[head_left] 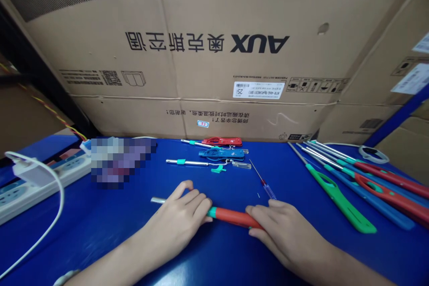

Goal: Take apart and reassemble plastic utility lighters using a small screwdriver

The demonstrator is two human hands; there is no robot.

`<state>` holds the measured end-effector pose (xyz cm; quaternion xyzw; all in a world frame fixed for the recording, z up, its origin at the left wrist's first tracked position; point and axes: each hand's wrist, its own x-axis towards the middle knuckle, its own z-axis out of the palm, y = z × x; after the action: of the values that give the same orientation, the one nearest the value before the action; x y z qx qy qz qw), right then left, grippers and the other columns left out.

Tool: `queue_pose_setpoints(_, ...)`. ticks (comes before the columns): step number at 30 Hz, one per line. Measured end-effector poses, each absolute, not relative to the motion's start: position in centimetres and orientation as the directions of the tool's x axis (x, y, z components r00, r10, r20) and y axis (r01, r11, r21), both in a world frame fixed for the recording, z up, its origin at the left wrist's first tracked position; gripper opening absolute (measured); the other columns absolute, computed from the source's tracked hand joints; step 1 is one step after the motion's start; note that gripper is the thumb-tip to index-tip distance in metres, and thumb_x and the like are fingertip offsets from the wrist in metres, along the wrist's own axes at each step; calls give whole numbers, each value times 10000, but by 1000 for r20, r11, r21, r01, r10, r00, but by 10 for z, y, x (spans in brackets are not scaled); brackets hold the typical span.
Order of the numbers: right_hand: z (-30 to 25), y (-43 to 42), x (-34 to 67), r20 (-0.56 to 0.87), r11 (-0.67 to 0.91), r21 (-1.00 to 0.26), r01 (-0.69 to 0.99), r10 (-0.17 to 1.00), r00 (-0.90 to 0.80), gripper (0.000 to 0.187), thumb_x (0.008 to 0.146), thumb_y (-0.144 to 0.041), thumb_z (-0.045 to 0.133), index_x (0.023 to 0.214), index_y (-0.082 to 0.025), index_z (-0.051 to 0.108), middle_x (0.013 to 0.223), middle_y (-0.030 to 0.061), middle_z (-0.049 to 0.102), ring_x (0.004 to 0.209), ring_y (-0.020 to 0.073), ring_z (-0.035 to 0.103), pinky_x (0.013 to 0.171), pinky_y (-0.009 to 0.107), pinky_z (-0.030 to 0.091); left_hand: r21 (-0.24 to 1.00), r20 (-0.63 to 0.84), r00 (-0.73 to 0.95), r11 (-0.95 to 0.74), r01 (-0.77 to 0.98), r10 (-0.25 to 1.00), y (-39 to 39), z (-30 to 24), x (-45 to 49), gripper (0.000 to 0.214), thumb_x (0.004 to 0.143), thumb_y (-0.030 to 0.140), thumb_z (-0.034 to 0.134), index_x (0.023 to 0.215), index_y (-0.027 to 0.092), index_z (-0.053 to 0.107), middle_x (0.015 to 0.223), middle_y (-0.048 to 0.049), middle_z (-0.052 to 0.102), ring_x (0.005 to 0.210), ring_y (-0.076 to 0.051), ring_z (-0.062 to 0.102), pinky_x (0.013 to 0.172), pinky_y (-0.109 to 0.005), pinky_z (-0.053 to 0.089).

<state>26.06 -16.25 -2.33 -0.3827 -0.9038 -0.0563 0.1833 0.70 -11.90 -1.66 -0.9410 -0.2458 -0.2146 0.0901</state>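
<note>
A red long-necked lighter (234,217) with a green collar lies across in front of me, gripped at both ends. My left hand (187,212) is closed around its metal tube, whose tip sticks out to the left. My right hand (284,228) wraps the red handle and hides its end. Just beyond my right hand lies a screwdriver (267,187) with a clear purplish handle and thin shaft. Farther back are an opened blue lighter casing (223,154), an opened red casing (223,142), a loose metal tube (191,162) and a small green piece (218,169).
Several whole lighters, among them a green one (345,201), lie at the right. A white power strip (75,170) with a plugged charger and cable (62,187) runs along the left. A large cardboard box (201,71) stands behind the blue table (134,208). One item is pixelated.
</note>
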Motion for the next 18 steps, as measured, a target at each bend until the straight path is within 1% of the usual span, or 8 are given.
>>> queue_pose_setpoints(3,-20,-163,257,447,706,-14,708,637,-627,501,1040,-351,152,1020,-155,613,839,64,742,631,173,678,635,308,504,-33,465,774,-865,501,430,-123,-10,8,377,1049,262,237,891,151,561,773,-29,605,678,-178,532,809,-374,340)
queue_pose_setpoints(5,-18,-164,254,487,711,10,703,611,-624,520,1042,-350,137,994,-162,619,808,52,740,631,163,680,659,305,506,-60,480,786,-880,472,389,-127,-8,10,326,1047,254,269,989,138,568,809,-35,628,720,-182,555,844,-377,325)
queue_pose_setpoints(8,-18,-164,254,473,718,-18,696,619,-627,475,1040,-368,186,1016,-170,617,830,46,738,680,168,689,713,319,513,-75,487,797,-893,445,357,-130,-8,10,280,1043,203,289,1053,136,561,795,-19,636,702,-162,556,870,-365,310)
queue_pose_setpoints(10,-17,-161,259,443,705,-72,706,657,-610,398,1028,-378,267,1056,-174,608,901,59,735,759,179,695,756,329,514,-43,487,781,-883,468,390,-127,-8,8,273,1039,192,292,1044,148,561,789,-14,633,683,-156,552,845,-355,321)
queue_pose_setpoints(12,-15,-156,267,427,674,-116,730,697,-576,321,1008,-358,344,1063,-177,604,926,70,728,780,185,684,750,327,515,-2,477,762,-866,499,438,-120,-5,4,272,1031,187,290,1038,153,560,808,-23,634,676,-156,551,811,-348,334)
queue_pose_setpoints(15,-12,-150,275,418,645,-151,749,728,-543,261,995,-315,386,1018,-179,607,863,66,718,692,176,650,665,303,501,51,420,754,-843,536,505,-113,-2,-1,256,1009,191,315,1024,158,568,836,-34,629,698,-168,554,815,-355,340)
queue_pose_setpoints(18,-12,-150,274,449,680,-178,711,699,-556,280,1007,-319,368,986,-169,603,820,58,706,659,165,631,660,294,479,100,379,767,-847,522,517,-114,-3,0,240,1000,223,349,1041,161,577,874,-44,626,772,-192,566,856,-377,345)
